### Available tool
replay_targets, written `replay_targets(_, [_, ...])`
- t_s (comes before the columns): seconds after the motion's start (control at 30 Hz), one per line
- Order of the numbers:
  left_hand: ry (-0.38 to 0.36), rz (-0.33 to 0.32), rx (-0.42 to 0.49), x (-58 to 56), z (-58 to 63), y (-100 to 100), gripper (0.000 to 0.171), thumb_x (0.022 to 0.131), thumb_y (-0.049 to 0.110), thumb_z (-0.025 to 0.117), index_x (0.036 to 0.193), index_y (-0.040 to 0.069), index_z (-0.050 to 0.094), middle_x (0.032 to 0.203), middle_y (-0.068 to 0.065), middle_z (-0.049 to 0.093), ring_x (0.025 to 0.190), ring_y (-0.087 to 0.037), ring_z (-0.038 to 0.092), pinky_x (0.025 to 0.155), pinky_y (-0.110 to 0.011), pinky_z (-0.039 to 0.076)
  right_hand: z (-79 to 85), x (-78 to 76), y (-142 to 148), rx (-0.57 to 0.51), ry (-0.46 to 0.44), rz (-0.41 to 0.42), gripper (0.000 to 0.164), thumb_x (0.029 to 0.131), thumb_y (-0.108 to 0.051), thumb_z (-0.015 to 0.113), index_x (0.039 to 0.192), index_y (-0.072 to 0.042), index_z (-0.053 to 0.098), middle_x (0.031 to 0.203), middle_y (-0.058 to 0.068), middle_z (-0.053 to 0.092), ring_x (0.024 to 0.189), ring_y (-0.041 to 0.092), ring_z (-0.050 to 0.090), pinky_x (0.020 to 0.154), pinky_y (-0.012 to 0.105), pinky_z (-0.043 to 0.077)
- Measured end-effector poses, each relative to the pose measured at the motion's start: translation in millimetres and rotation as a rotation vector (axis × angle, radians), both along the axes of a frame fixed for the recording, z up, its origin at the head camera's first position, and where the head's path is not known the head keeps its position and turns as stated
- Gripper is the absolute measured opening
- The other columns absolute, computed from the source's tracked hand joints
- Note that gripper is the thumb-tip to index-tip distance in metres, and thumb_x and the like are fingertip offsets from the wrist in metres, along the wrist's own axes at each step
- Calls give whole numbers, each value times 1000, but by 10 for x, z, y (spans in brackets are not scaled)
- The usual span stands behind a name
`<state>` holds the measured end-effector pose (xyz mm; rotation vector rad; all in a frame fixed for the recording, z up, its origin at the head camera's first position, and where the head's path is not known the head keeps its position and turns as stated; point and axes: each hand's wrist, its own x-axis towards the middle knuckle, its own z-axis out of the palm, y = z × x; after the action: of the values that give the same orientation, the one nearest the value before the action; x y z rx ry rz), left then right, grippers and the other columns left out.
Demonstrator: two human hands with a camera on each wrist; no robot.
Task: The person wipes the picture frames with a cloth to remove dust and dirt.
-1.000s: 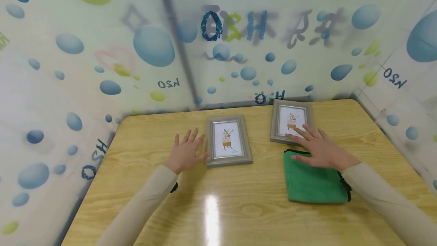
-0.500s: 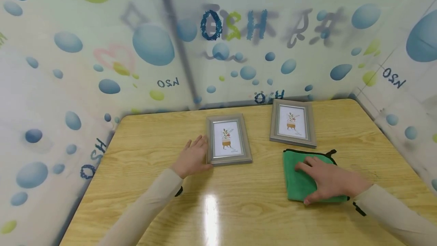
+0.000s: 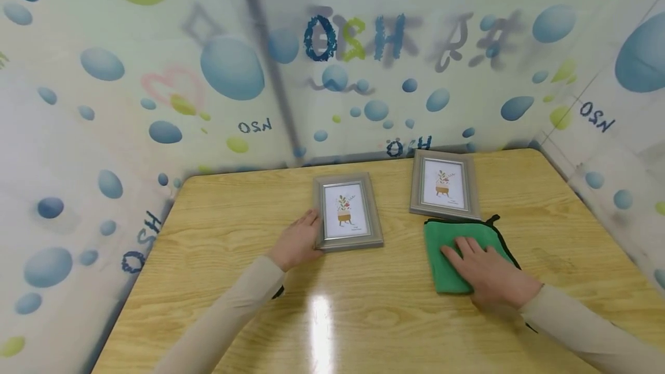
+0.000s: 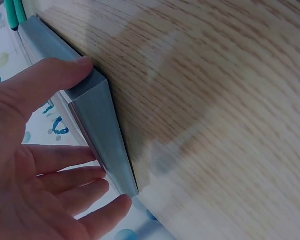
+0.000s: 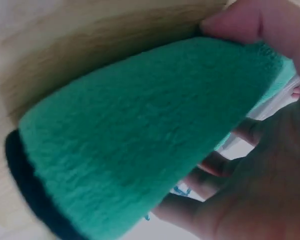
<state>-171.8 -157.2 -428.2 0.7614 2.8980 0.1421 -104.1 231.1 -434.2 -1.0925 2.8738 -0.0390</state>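
Note:
My left hand (image 3: 295,242) holds the left picture frame (image 3: 377,229) at its near left corner. In the left wrist view, the thumb presses on the near edge of the frame (image 4: 107,132) and the fingers lie along its left side. My right hand (image 3: 496,275) grips a folded green towel (image 3: 439,250) with black edging. The right wrist view shows the thumb at one edge of the towel (image 5: 134,130) and the fingers partly hidden behind it. Just beyond the towel lies a second picture frame (image 3: 415,189), which shows a similar potted-plant print.
Both frames lie face up on a wood-grain table (image 3: 234,206). A pale wall (image 3: 208,126) with blue and green drop shapes rises behind the table, with more wall on both sides.
My left hand has come in against the left frame's corner. The right hand has drawn back from over the right frame, taken hold of the towel and shifted it slightly toward that frame.

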Motion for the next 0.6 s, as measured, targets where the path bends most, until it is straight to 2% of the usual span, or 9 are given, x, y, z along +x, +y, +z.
replay_targets(0.07, [6,5,-6,-6,-9,11,84,77,25,83,137,-15,40,145,-29,36,135,-40,33,108,-46,32,10,-18,-5,-3,50,29,72,60,2,76,126,4,48,108,21,44,93,36,49,53,43,47])
replay_targets(0.13, [9,14,-11,-7,-8,21,83,76,24,83,136,-14,41,144,-29,37,133,-40,36,105,-46,36,41,-45,-7,-7,57,49,64,64,7,74,123,3,50,103,19,46,88,33,51,51,39,46])
replay_targets(0.23, [7,8,-7,-11,-4,37,77,76,21,84,133,-14,46,142,-30,38,130,-40,41,100,-46,42,125,-108,-2,-17,-7,55,50,74,9,71,120,2,52,99,16,50,84,31,54,55,36,48])
replay_targets(0.33, [-9,-10,-5,-19,6,53,70,77,18,83,131,-12,49,142,-33,37,130,-42,41,99,-45,43,225,-207,29,-53,-81,57,39,79,8,70,113,-1,53,97,12,55,83,27,58,63,37,51])
replay_targets(0.5, [-37,-21,18,-34,16,67,66,76,11,81,129,-13,50,142,-36,34,132,-43,37,102,-44,40,416,-411,104,-152,-126,68,31,80,7,69,105,-4,55,96,4,60,81,17,57,69,37,51])
replay_targets(0.6, [-32,-31,30,-39,10,63,64,74,9,82,127,-13,52,141,-36,35,131,-44,38,103,-43,39,553,-536,137,-210,-151,58,31,81,8,67,106,-5,54,89,0,58,73,13,50,64,34,47])
